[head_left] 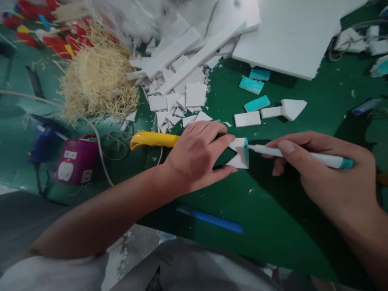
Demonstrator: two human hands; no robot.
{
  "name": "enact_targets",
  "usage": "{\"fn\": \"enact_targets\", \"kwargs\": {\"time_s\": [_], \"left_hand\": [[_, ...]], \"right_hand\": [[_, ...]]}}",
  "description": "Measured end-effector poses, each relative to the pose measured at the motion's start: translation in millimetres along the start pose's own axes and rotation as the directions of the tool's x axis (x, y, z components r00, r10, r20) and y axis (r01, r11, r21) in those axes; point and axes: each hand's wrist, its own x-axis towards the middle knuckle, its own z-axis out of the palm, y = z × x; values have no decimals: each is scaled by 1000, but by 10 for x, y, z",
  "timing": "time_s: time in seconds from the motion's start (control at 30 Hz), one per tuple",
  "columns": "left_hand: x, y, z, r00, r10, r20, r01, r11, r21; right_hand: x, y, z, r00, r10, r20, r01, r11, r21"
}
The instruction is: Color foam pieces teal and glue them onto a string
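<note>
My left hand [198,155] pinches a small white foam piece [239,155] on the green cutting mat [266,226], thumb below and fingers above it. The piece's right edge is coloured teal. My right hand [330,171] grips a white marker with a teal end [303,155]; its tip touches that teal edge. A yellow-handled knife [153,140] lies just behind my left hand, partly hidden by it.
Scraps and strips of white foam [182,76] pile up at the back, beside a heap of thin wooden sticks [97,76]. A large white foam sheet [287,36], teal-edged blocks [257,103], a blue pen [212,219] and a purple device [75,159] lie around.
</note>
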Motion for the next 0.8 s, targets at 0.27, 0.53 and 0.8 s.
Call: {"fn": "enact_targets", "kwargs": {"time_s": [0.27,0.53,0.8], "left_hand": [[-6,-4,3,1000,2,-19,-3,1000,-12],[-9,-4,7,998,20,-52,-20,1000,-11],[-4,-12,2,999,20,-35,-20,1000,-3]], "right_hand": [[34,65,15,998,-53,27,52,997,49],[26,-7,-7,997,-23,67,20,999,39],[4,34,-33,997,-54,55,51,998,46]]}}
